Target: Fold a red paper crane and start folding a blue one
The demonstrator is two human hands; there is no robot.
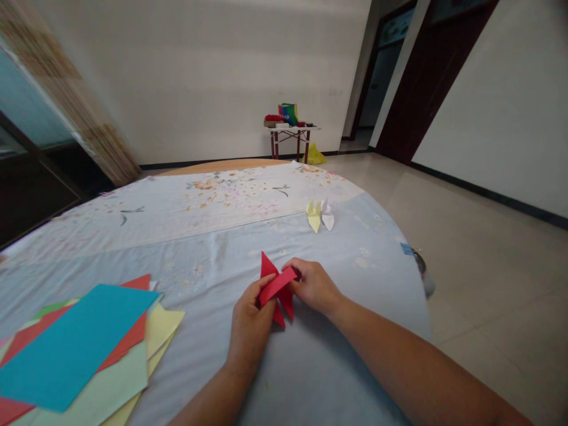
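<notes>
A partly folded red paper piece [277,287] lies on the pale blue tablecloth [213,248] in front of me. My left hand [249,326] pinches its lower left flap, fingers closed on the paper. My right hand [313,285] grips the right end of the same red paper, fingers curled on the fold. One pointed tip of the paper stands up between the two hands. Beyond them, a folded yellow paper figure [314,215] and a folded white paper figure [328,215] sit side by side on the cloth.
A loose stack of coloured paper sheets [75,349], blue on top, lies at the near left. The round table's edge [421,296] curves away on the right above a tiled floor. A small table with bags [290,127] stands by the far wall.
</notes>
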